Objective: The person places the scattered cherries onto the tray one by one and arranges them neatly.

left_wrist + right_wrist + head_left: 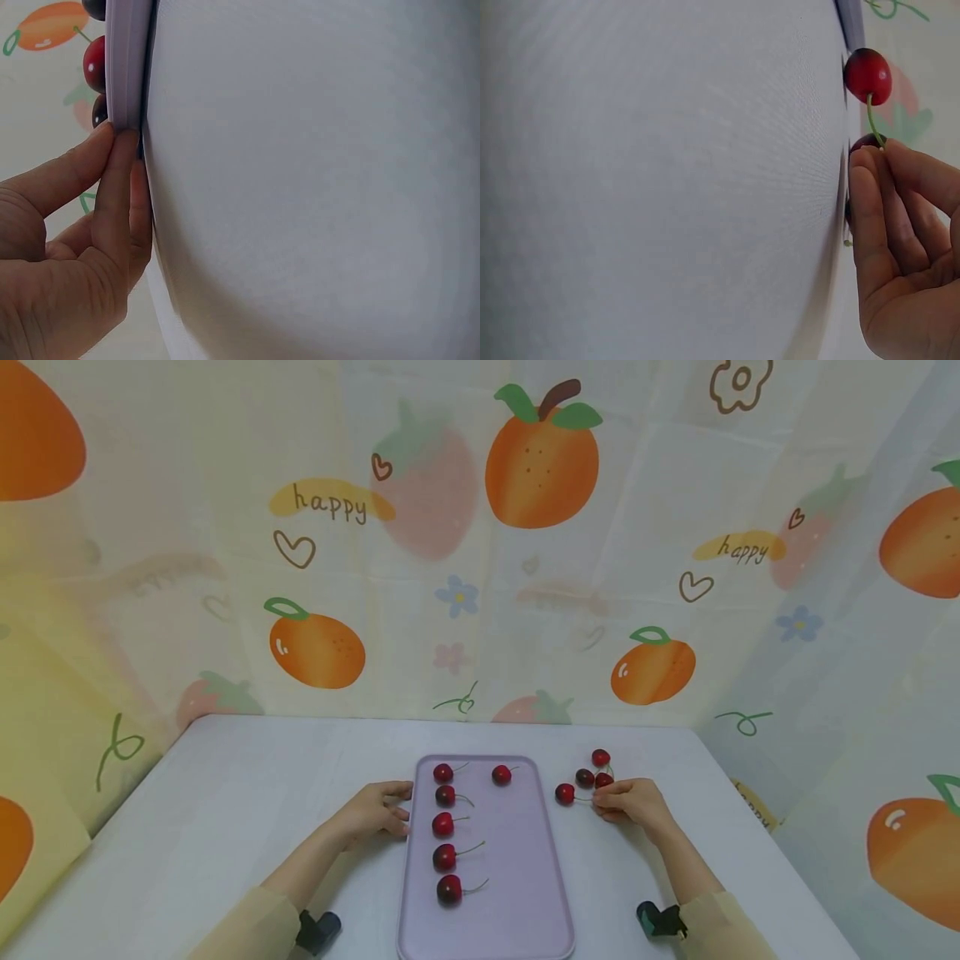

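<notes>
A lilac tray (517,877) lies lengthwise on the table. Along its left side several red cherries (444,824) form a column, stems pointing right, and one more cherry (502,774) sits at the top right. My left hand (375,814) is at the tray's left edge; thumb and index finger hold the rim (124,67) in the left wrist view. Right of the tray, my right hand (633,802) pinches the green stem (873,120) of a cherry (565,793) between thumb and fingertips. This cherry looks close to the tabletop; whether it touches is unclear.
Just beyond the right hand lies a small group of loose cherries (585,778), partly covered by the fingers. The white table (300,760) meets a fruit-printed curtain (525,635) at its back edge. Both wrists wear dark camera mounts (660,920).
</notes>
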Tool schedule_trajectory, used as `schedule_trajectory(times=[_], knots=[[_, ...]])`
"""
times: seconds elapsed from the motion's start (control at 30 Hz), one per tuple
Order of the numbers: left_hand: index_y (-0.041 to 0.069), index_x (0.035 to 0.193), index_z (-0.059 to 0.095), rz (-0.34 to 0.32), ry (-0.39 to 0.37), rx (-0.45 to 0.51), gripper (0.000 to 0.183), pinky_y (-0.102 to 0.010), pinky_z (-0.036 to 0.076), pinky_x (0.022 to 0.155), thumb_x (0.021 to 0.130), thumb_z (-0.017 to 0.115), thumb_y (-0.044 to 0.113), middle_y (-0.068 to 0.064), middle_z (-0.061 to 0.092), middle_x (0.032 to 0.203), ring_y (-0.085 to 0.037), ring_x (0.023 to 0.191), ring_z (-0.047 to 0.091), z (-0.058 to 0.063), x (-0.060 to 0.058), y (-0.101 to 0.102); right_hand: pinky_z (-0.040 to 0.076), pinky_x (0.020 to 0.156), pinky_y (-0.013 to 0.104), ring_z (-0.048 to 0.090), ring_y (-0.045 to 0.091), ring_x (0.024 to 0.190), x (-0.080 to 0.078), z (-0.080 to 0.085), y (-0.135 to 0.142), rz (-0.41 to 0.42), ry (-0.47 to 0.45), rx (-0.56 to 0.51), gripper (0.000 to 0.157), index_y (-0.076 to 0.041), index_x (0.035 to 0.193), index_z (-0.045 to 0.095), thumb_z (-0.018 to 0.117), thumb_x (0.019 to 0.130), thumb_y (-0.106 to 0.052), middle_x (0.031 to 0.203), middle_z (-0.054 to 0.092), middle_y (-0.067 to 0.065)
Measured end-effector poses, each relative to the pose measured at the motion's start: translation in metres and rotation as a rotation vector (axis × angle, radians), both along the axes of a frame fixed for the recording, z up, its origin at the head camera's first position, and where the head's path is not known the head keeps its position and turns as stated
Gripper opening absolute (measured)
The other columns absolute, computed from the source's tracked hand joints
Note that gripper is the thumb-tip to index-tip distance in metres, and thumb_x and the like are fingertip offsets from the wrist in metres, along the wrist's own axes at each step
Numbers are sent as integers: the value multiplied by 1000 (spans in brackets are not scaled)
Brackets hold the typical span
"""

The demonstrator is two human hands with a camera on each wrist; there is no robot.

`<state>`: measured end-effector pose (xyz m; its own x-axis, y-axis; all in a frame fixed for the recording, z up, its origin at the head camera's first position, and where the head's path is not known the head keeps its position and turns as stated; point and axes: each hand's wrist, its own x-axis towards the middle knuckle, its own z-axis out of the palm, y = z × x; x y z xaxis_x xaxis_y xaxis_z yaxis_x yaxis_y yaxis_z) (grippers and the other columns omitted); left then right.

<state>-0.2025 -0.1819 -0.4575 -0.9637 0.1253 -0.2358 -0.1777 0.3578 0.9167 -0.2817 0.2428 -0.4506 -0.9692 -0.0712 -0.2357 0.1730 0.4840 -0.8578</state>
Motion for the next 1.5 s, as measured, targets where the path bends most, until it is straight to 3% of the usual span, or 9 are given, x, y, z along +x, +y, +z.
schedule_trajectory(times=[0.53, 1.5], knots=[[-7, 144, 43, 11, -4, 5, 78, -32, 61, 78, 72, 74, -9, -29, 51, 142, -17, 94, 64, 0, 0, 1, 60, 71, 20, 70, 10, 74, -3, 0, -1, 28, 1, -53, 31, 4, 107, 73, 72, 89, -21, 85, 76, 1], [-8, 144, 42, 15, -9, -6, 78, -32, 61, 77, 73, 74, -8, -29, 51, 141, -16, 93, 64, 1, -1, 2, 62, 74, 24, 74, 7, 76, -3, 15, -26, 84, 82, -195, 35, 14, 112, 67, 73, 87, -10, 93, 77, 4]])
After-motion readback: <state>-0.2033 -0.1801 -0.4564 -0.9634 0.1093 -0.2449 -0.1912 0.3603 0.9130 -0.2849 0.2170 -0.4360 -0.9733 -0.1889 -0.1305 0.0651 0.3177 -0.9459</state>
